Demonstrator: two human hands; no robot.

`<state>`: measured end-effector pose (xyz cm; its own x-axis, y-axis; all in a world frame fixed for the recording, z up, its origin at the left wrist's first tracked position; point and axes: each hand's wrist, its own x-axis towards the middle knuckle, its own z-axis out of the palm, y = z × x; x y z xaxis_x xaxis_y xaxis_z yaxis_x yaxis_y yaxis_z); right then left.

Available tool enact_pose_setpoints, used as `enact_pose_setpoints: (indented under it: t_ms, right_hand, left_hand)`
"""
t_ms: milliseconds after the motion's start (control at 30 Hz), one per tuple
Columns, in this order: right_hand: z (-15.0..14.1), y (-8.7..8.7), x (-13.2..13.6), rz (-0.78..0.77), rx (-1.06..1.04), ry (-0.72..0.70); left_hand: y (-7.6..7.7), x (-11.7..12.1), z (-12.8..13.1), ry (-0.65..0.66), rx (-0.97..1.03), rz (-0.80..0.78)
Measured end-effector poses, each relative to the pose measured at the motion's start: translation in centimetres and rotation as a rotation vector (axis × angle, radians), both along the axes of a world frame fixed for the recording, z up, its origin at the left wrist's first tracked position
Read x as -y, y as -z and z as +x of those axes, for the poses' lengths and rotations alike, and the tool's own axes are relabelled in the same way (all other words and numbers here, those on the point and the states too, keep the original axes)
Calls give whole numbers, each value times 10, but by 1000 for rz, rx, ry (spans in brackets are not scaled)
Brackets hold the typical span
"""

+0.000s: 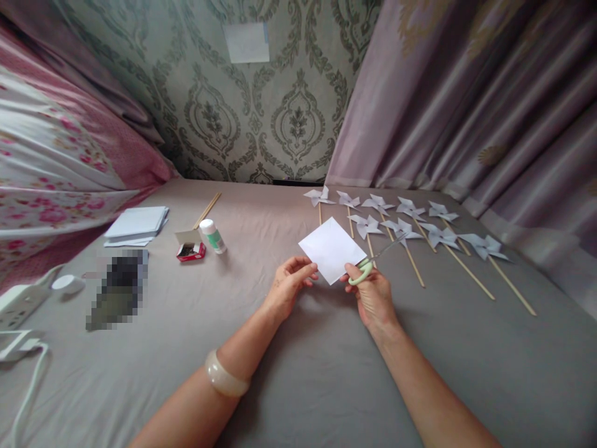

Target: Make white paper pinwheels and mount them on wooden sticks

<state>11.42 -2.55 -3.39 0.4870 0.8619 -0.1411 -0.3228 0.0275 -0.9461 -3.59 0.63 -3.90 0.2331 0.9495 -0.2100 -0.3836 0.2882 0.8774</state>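
Observation:
A white square of paper [332, 250] is held up corner-on above the bed-like surface, between my two hands. At its lower left edge, my left hand [291, 283] pinches the paper with thumb and curled fingers. My right hand [370, 292] has its thumb on the lower right edge. Green-handled scissors [362, 272] are also in that hand, their blades pointing away to the upper right. Beyond them lie several white paper pinwheels [367, 225] on wooden sticks, in two rough rows.
To the left are a stack of white paper [135, 225], a small open red box [190, 251], a glue stick [212, 236] and wooden sticks [207, 210]. A blurred dark item [119, 289] lies near a white power strip [21, 305]. Curtains [420, 93] hang on the right.

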Motion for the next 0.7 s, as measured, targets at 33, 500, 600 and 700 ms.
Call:
enact_pose_setpoints:
  t_ms: [33, 500, 600, 700]
  right_hand:
    - [-1, 0, 1, 10, 0, -7]
    - [-6, 2, 5, 39, 95, -53]
    - [-4, -2, 7, -39, 159, -124]
    - [-2, -6, 11, -159, 231, -331]
  left_hand:
    - [1, 1, 1, 5, -5, 4]
    - [5, 6, 6, 54, -68, 69]
    - [5, 2, 3, -40, -37, 74]
    - [5, -4, -2, -146, 0, 67]
